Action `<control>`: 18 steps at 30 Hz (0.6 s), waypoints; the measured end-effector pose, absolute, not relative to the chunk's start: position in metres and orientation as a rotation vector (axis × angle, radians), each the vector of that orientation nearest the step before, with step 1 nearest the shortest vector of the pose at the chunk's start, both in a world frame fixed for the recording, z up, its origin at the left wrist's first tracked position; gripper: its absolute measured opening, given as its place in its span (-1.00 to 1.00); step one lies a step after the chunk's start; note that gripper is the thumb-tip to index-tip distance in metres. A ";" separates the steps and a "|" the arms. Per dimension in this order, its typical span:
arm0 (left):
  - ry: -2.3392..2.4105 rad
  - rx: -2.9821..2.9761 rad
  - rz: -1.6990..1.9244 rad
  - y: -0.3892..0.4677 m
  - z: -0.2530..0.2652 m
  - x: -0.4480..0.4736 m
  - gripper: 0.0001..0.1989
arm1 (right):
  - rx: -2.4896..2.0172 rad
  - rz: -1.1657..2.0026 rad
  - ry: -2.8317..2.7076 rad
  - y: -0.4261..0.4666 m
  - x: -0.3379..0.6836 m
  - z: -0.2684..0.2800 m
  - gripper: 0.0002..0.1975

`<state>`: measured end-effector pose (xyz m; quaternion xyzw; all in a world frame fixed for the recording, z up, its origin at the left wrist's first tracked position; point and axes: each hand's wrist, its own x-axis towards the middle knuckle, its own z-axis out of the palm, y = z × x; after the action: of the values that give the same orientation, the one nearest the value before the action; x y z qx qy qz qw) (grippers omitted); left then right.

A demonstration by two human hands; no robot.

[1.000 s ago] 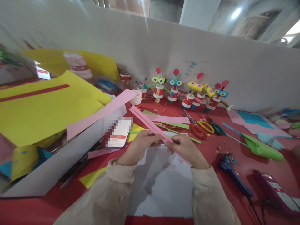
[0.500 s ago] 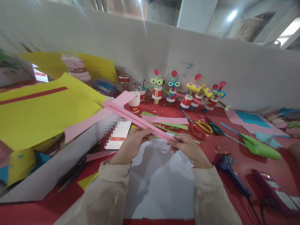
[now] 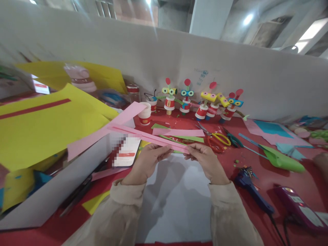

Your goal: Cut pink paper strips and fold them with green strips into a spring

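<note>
While holding a pink paper strip (image 3: 148, 138) aloft over the far edge of a white sheet (image 3: 176, 212), pinching with both hands: using the left hand (image 3: 146, 159), almost closed, to grip partway along between thumb and curled fingers, and the right hand (image 3: 205, 159), likewise nearly closed, to nip the end toward the sheet's far right corner. Sending the long free end out past the sheet's far left corner, crossing in view over a second pink strip (image 3: 89, 140); leaving unclear from this angle any contact between the two. Risking, by the look of it, a snag or kink there if swinging that loose end too low, and a tear or skewed edge if tugging unevenly between such close-set grips. Possibly also risking a bump against the phone (image 3: 130, 150), lying just left of the sheet's far left corner, if dropping the left hand sideways.
</note>
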<state>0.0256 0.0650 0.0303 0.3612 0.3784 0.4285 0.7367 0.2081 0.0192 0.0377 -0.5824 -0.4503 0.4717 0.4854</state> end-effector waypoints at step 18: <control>0.874 0.878 0.949 0.055 0.032 0.035 -0.85 | -1.343 1.011 -1.230 0.019 0.191 0.031 -0.79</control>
<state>0.0350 0.0551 0.0320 0.3957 0.3941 0.4278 0.7106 0.1906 0.0193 0.0310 -0.5564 -0.5098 0.4190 0.5050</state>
